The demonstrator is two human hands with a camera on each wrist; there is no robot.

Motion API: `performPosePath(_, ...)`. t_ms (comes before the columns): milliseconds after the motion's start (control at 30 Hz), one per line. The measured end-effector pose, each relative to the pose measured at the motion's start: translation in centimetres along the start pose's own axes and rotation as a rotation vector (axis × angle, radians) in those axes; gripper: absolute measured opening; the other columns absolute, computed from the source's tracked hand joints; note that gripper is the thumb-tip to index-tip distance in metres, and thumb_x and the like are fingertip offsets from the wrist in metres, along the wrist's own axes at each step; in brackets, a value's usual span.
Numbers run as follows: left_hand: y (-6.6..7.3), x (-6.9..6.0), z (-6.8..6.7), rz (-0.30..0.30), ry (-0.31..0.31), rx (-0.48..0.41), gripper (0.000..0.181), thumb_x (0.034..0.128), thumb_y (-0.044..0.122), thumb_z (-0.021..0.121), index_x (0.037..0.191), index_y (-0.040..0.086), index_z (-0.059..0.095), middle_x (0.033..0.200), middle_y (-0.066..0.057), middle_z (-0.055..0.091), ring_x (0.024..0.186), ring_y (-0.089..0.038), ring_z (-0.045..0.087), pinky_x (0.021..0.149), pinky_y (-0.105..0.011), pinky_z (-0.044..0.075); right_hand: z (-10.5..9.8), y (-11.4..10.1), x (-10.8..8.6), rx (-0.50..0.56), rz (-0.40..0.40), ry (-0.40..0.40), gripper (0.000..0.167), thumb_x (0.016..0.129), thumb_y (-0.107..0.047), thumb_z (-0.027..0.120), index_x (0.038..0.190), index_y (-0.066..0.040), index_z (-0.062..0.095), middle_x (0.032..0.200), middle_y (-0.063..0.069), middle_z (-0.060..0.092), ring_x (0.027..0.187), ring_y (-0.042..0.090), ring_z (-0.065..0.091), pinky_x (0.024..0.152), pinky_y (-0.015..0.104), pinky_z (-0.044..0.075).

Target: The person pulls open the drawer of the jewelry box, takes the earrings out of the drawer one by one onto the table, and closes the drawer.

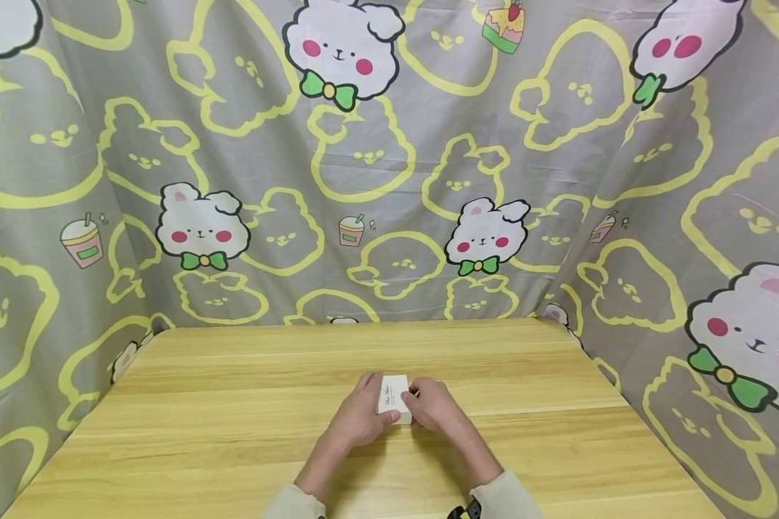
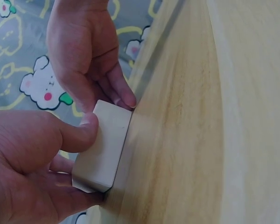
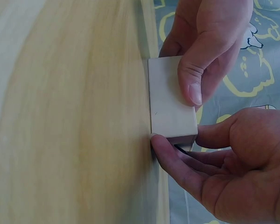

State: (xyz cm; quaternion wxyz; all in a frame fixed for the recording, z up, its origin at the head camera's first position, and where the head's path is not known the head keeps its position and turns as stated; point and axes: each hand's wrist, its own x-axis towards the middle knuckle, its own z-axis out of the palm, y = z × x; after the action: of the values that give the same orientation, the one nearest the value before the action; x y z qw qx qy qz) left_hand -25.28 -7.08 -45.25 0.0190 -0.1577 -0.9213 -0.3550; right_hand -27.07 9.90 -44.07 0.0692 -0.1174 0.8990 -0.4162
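A small white box (image 1: 394, 398) with dark script lettering on its top sits on the wooden table, held between both hands. My left hand (image 1: 360, 414) grips its left side, the thumb lying along the near face. At the right end, my right hand (image 1: 435, 406) pinches the box with its thumb on the top edge. In the right wrist view, a dark gap shows at the end of the box (image 3: 170, 100) beside the right fingers (image 3: 177, 165); whether that end is unfolded I cannot tell. The left wrist view shows the box's plain near side (image 2: 105, 144).
The light wooden table (image 1: 234, 375) spreads around the hands. Behind it and at both sides hangs a grey curtain (image 1: 389, 180) printed with cartoon rabbits and yellow outlines. A dark watch band (image 1: 465, 510) shows at the right sleeve.
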Motion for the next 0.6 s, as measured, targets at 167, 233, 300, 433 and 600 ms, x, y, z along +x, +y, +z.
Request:
performPosePath(167, -0.02, 0.08, 0.07, -0.01, 0.002, 0.007, 0.081, 0.0903, 0.021, 0.077, 0.15, -0.012, 0.035, 0.152, -0.026, 0.043, 0.124, -0.038, 0.056, 0.105, -0.054, 0.045, -0.02, -0.01, -0.02, 0.008, 0.002, 0.002, 0.021, 0.1, -0.011, 0.059, 0.101, 0.009, 0.066, 0.079, 0.012, 0.068, 0.056, 0.02, 0.066, 0.051, 0.029, 0.053)
performPosePath(233, -0.02, 0.08, 0.06, -0.013, 0.004, 0.009, 0.08, 0.09, 0.022, 0.078, 0.15, -0.012, 0.036, 0.151, -0.026, 0.043, 0.125, -0.039, 0.056, 0.105, -0.055, 0.045, -0.02, 0.04, 0.04, 0.01, 0.007, 0.004, 0.021, 0.1, -0.011, 0.059, 0.101, 0.009, 0.067, 0.078, 0.012, 0.068, 0.056, 0.02, 0.066, 0.051, 0.028, 0.053)
performPosePath(300, -0.01, 0.08, 0.04, -0.016, 0.005, 0.011, 0.081, 0.0897, 0.022, 0.078, 0.15, -0.012, 0.036, 0.151, -0.026, 0.043, 0.126, -0.04, 0.055, 0.106, -0.055, 0.045, -0.01, 0.11, 0.07, 0.009, 0.004, 0.005, 0.022, 0.1, -0.011, 0.058, 0.102, 0.009, 0.066, 0.078, 0.011, 0.068, 0.056, 0.02, 0.066, 0.051, 0.028, 0.053)
performPosePath(433, 0.0, 0.13, 0.01, -0.023, 0.008, 0.012, 0.081, 0.089, 0.022, 0.079, 0.15, -0.011, 0.037, 0.151, -0.025, 0.044, 0.126, -0.04, 0.056, 0.106, -0.055, 0.045, 0.05, 0.21, 0.12, 0.002, 0.006, 0.008, 0.022, 0.1, -0.012, 0.058, 0.102, 0.009, 0.067, 0.078, 0.011, 0.067, 0.056, 0.019, 0.066, 0.051, 0.028, 0.052)
performPosePath(600, 0.02, 0.15, 0.0, -0.025, 0.01, 0.011, 0.08, 0.0884, 0.021, 0.079, 0.149, -0.011, 0.038, 0.15, -0.025, 0.045, 0.12, -0.038, 0.057, 0.104, -0.054, 0.046, 0.08, 0.25, 0.06, 0.002, 0.011, 0.006, 0.023, 0.1, -0.012, 0.059, 0.103, 0.009, 0.067, 0.079, 0.012, 0.068, 0.056, 0.019, 0.066, 0.052, 0.03, 0.053)
